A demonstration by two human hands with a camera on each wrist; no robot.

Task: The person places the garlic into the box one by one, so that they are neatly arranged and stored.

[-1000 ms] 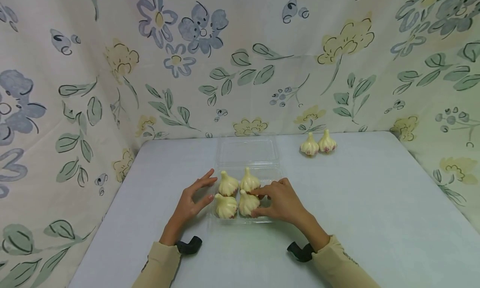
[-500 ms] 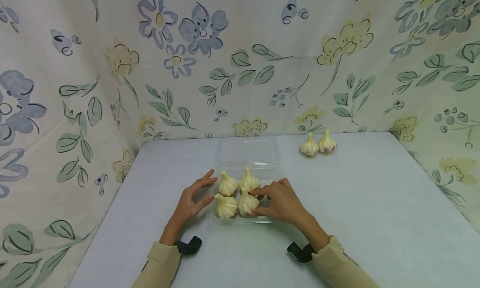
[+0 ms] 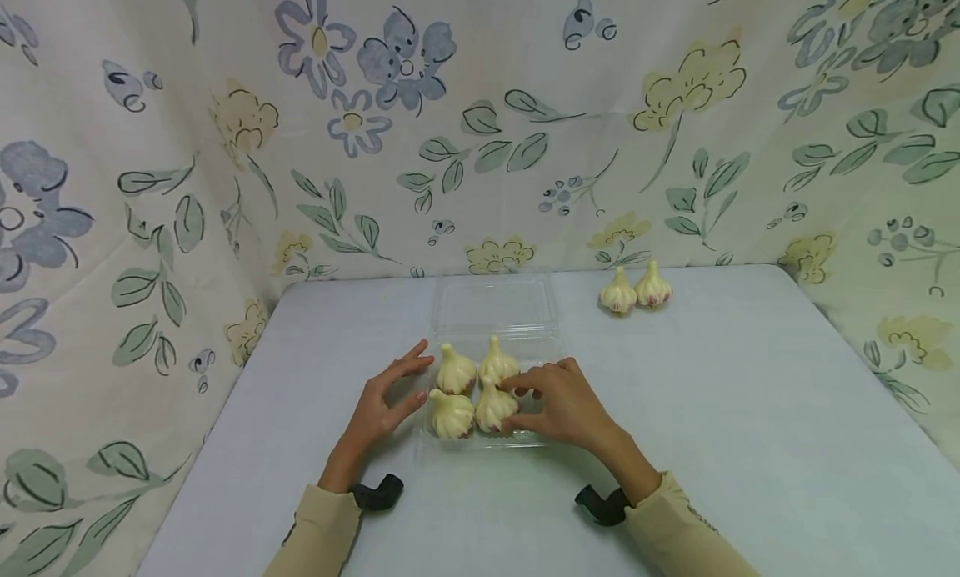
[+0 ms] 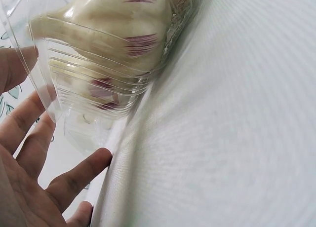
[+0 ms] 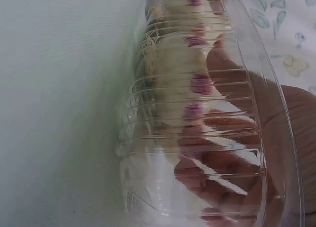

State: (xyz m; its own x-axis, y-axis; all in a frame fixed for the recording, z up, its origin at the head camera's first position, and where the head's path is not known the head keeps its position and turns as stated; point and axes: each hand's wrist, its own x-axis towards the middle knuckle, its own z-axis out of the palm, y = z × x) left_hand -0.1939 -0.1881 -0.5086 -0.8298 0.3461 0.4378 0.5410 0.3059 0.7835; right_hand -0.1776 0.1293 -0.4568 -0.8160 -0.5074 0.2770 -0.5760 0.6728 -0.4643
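Note:
Four-sided and clear, a plastic clamshell box (image 3: 480, 444) sits mid-table with several garlic bulbs in its left and middle part. My right hand (image 3: 561, 402) reaches over its right side and pinches the front middle garlic bulb (image 3: 496, 408) between thumb and fingers. Through the box wall, the right wrist view shows those fingers (image 5: 222, 158) against the bulb. At the left side, my left hand (image 3: 386, 403) is spread, its thumb and fingertips right at the rim. Beside the held bulb are a front left bulb (image 3: 452, 414) and two rear bulbs, one at left (image 3: 456, 368).
The box's clear lid (image 3: 495, 303) lies folded back behind it. Two more garlic bulbs (image 3: 618, 292) stand together at the back right of the white table (image 3: 735, 410). A floral curtain (image 3: 480, 143) hangs behind and at the sides.
The bulb in my right hand has shifted very slightly left and stands more upright than a second ago. Both hands have stayed almost in place.

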